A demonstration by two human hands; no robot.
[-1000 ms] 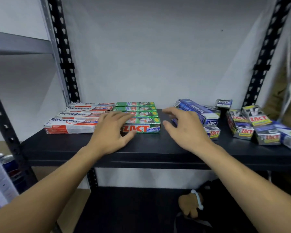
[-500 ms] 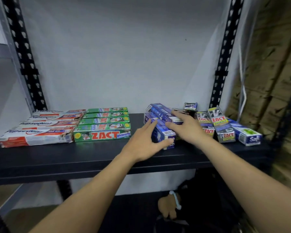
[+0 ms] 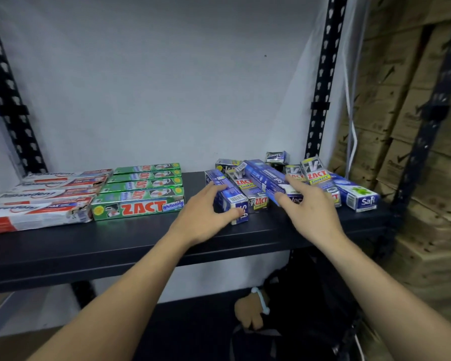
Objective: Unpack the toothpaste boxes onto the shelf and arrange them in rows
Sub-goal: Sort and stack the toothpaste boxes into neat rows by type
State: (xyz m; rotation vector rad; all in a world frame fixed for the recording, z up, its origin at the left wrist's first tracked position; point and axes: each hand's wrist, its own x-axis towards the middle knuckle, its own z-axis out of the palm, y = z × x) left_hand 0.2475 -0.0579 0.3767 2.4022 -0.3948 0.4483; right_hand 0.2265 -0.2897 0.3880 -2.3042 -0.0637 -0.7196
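Observation:
On the black shelf, white-and-red Pepsodent boxes lie in a row at the left. Green ZACT boxes are lined up beside them. To the right is a loose jumble of blue boxes and silver ZACT Smokers boxes. My left hand grips a blue box at the left edge of the jumble, fingers on its far side and thumb at its front end. My right hand pinches a longer blue box that lies tilted on top of the others.
Another blue Safi box lies at the shelf's right end by the black upright. Stacked cardboard cartons stand to the right of the rack. A dark bag with a tan toy sits below the shelf.
My view swung right from the green row to the jumble. Both hands moved from the green ZACT boxes to the blue ones; the left took one box, the right took hold of the top one.

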